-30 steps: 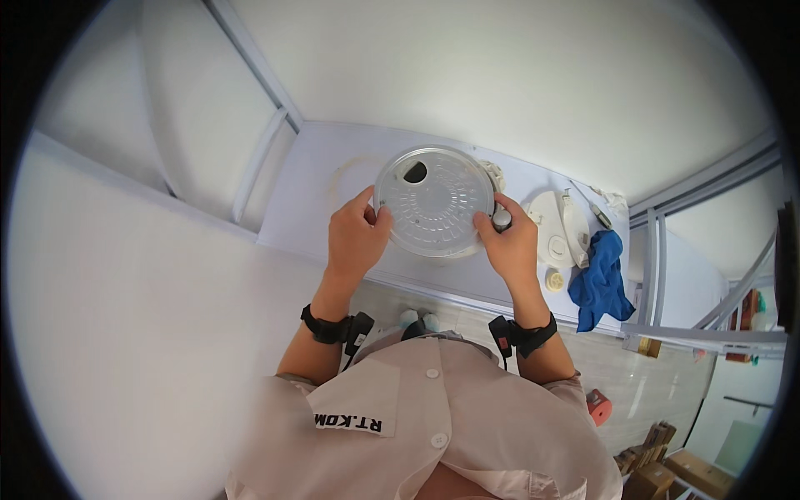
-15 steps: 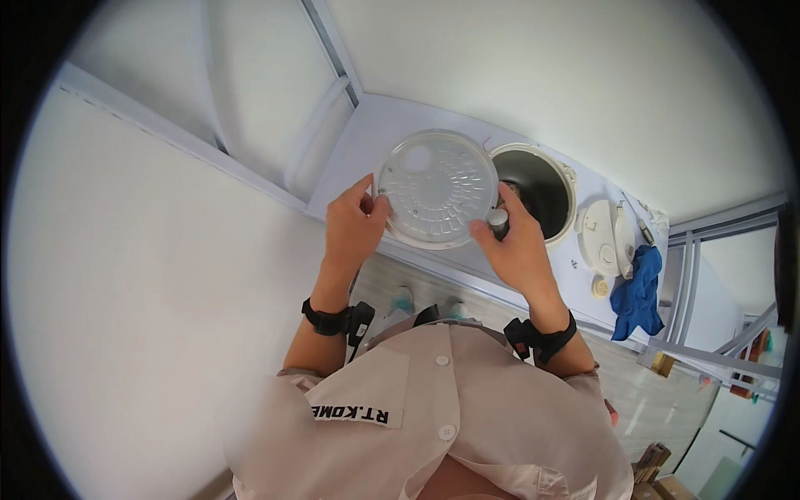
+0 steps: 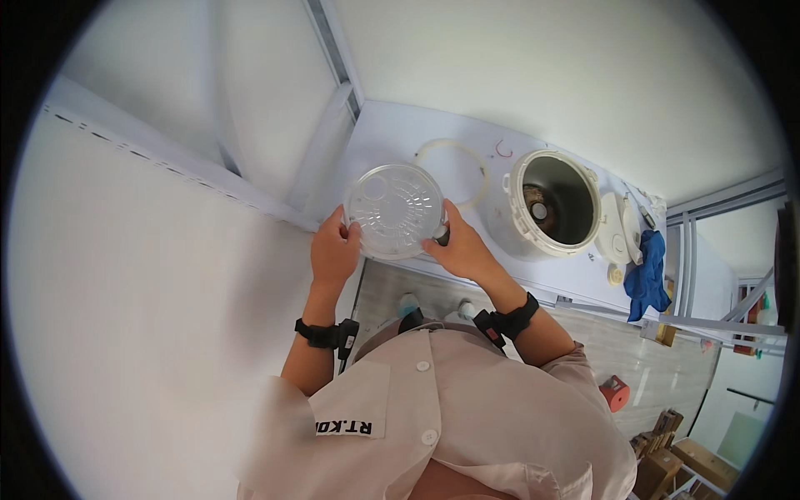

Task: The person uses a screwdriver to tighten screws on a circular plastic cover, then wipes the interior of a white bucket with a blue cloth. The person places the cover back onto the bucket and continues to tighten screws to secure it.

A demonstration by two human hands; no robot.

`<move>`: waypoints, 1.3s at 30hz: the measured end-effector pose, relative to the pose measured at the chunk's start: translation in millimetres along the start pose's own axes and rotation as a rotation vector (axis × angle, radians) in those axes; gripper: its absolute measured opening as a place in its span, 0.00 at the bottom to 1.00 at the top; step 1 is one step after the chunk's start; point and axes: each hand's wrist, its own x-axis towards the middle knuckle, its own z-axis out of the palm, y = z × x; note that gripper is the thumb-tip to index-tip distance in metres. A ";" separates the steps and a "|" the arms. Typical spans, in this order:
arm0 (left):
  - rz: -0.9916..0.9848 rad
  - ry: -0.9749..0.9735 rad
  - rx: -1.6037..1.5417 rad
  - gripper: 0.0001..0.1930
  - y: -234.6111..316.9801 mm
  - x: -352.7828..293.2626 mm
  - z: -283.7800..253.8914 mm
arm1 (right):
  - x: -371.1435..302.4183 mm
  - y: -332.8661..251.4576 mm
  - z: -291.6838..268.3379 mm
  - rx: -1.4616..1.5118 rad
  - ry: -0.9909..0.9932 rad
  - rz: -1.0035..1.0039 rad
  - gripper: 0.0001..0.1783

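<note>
Between my two hands is a translucent round plastic lid with rows of raised ribs and a round mark near its upper left. My left hand grips its left edge, thumb on top. My right hand pinches the right edge. A small grey cylindrical piece, partly hidden, shows by the right thumb and fingers; its kind is unclear. Beyond the lid, a pale ring lies flat on the white table. To the right stands an uncovered white pot-shaped cooker body with a dark interior and a round part at its bottom.
White curved cover pieces, a small cream round part and a blue cloth lie right of the cooker. A thin red wire lies behind it. Wall panels border the table. A red object stands on the floor.
The lid has come nearer to me and leftward in both hands, away from the cooker. The ring on the table and the cooker's left side now show. The view has shifted somewhat.
</note>
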 end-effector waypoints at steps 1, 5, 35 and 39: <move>-0.005 -0.012 0.019 0.28 -10.7 0.8 2.8 | 2.4 -6.3 4.4 0.011 -0.023 0.026 0.58; 0.015 0.016 0.073 0.28 -48.4 4.4 20.0 | 11.1 -12.1 19.9 0.033 -0.087 0.082 0.59; -0.065 -0.239 0.106 0.37 -91.0 17.1 32.7 | 53.3 47.9 87.5 -0.154 -0.020 0.136 0.53; -0.043 -0.215 0.087 0.41 -92.3 17.2 33.8 | 52.6 41.4 84.0 -0.146 -0.020 0.166 0.52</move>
